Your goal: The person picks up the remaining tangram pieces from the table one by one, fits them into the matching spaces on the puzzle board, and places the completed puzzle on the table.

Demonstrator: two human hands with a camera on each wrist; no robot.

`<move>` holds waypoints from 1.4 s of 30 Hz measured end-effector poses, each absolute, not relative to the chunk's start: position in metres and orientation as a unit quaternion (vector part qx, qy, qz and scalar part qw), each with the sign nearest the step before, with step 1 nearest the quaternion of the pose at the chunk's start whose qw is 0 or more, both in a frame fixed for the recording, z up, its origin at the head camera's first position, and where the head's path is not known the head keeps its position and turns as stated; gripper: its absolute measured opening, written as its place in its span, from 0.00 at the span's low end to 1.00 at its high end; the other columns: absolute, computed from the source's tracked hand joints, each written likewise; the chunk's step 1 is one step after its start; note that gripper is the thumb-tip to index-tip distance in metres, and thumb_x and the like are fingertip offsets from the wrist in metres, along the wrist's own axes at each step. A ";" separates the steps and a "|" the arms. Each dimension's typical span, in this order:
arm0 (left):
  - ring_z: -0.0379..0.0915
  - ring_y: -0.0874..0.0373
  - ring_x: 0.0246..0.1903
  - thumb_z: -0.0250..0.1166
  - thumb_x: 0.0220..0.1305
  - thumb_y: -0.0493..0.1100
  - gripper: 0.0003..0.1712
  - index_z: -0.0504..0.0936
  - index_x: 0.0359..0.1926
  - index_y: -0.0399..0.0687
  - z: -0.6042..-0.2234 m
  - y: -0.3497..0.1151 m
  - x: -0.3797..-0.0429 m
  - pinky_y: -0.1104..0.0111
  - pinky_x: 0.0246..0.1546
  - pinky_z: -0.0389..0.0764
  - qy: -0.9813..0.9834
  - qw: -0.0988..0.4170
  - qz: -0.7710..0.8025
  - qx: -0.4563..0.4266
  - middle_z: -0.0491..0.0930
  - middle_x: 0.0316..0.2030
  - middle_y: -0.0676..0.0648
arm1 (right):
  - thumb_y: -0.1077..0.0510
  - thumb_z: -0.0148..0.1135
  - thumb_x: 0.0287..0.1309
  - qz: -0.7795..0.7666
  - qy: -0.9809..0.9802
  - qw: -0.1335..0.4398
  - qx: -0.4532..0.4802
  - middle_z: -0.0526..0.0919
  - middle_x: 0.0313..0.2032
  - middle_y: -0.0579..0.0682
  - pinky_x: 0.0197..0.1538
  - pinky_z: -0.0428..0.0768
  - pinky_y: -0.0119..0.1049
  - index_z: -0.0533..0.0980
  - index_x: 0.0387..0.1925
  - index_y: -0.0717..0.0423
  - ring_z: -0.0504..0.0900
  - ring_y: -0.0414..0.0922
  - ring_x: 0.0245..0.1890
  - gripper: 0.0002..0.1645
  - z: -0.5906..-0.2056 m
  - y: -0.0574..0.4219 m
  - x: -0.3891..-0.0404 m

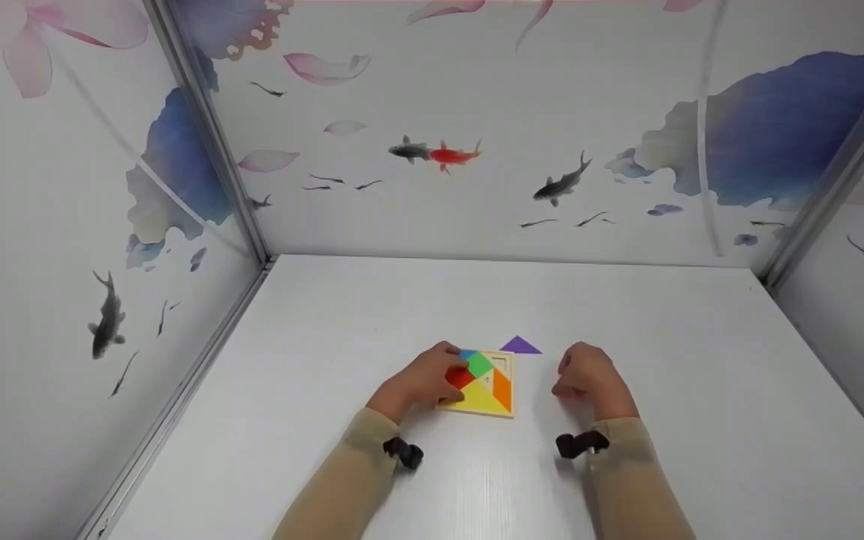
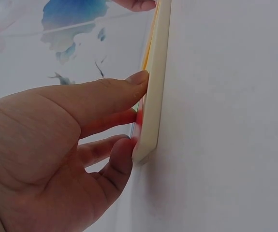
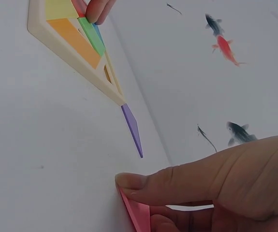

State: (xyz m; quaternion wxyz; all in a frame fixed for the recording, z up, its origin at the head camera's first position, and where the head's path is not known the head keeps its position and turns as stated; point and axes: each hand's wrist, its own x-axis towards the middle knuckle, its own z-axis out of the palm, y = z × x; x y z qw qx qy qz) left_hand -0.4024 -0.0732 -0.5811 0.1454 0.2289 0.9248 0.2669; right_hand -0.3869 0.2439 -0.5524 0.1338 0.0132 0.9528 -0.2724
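Observation:
A square wooden tangram tray (image 1: 513, 382) lies on the table, filled with yellow (image 1: 486, 399), red (image 1: 461, 377), green (image 1: 479, 364), blue and orange (image 1: 502, 390) pieces. Two recesses on its right side show bare wood. My left hand (image 1: 424, 375) holds the tray's left part, thumb on the yellow piece and fingertips around the red and green ones. To the right of the tray, my right hand (image 1: 588, 379) pinches a pink tangram piece (image 3: 139, 213) between thumb and fingers; that piece is hidden in the head view. A purple triangle (image 1: 521, 346) lies by the tray's far right corner.
The white table (image 1: 312, 322) is bounded by a back wall (image 1: 477, 210) and side walls printed with fish and lotus. Metal posts (image 1: 214, 142) mark the corners. A black wrist camera (image 1: 404, 453) sits on the left wrist, another (image 1: 580, 444) on the right.

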 end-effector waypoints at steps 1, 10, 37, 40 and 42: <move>0.67 0.51 0.69 0.74 0.66 0.47 0.31 0.81 0.69 0.55 -0.581 -0.073 -0.402 0.56 0.76 0.71 0.925 0.145 0.266 0.229 0.67 0.73 0.50 | 0.63 0.79 0.46 -0.274 0.952 0.134 0.012 0.84 0.33 0.55 0.38 0.80 0.40 0.82 0.36 0.63 0.79 0.49 0.34 0.15 -0.552 0.244 -0.387; 0.67 0.51 0.69 0.75 0.66 0.47 0.31 0.81 0.70 0.54 -0.582 -0.073 -0.400 0.56 0.77 0.70 0.925 0.145 0.271 0.222 0.68 0.73 0.49 | 0.62 0.80 0.47 -0.291 0.947 0.137 0.026 0.81 0.29 0.53 0.34 0.76 0.37 0.80 0.33 0.61 0.78 0.47 0.30 0.15 -0.552 0.244 -0.386; 0.66 0.52 0.70 0.75 0.65 0.48 0.31 0.82 0.69 0.56 -0.579 -0.071 -0.400 0.55 0.76 0.70 0.928 0.147 0.271 0.212 0.67 0.73 0.50 | 0.59 0.69 0.66 -0.426 0.892 0.129 0.078 0.83 0.34 0.52 0.37 0.79 0.33 0.82 0.39 0.60 0.79 0.45 0.34 0.07 -0.557 0.245 -0.396; 0.66 0.52 0.70 0.75 0.66 0.48 0.31 0.81 0.70 0.56 -0.579 -0.071 -0.400 0.55 0.76 0.70 0.926 0.149 0.275 0.210 0.67 0.73 0.51 | 0.59 0.69 0.67 -0.449 0.879 0.129 0.093 0.83 0.37 0.53 0.38 0.80 0.32 0.81 0.43 0.60 0.80 0.46 0.36 0.08 -0.558 0.241 -0.397; 0.66 0.52 0.70 0.75 0.66 0.47 0.32 0.81 0.70 0.56 -0.578 -0.070 -0.400 0.55 0.76 0.70 0.926 0.150 0.276 0.209 0.67 0.73 0.51 | 0.59 0.68 0.67 -0.464 0.871 0.128 0.100 0.83 0.38 0.54 0.39 0.81 0.32 0.81 0.44 0.59 0.81 0.46 0.37 0.09 -0.558 0.239 -0.398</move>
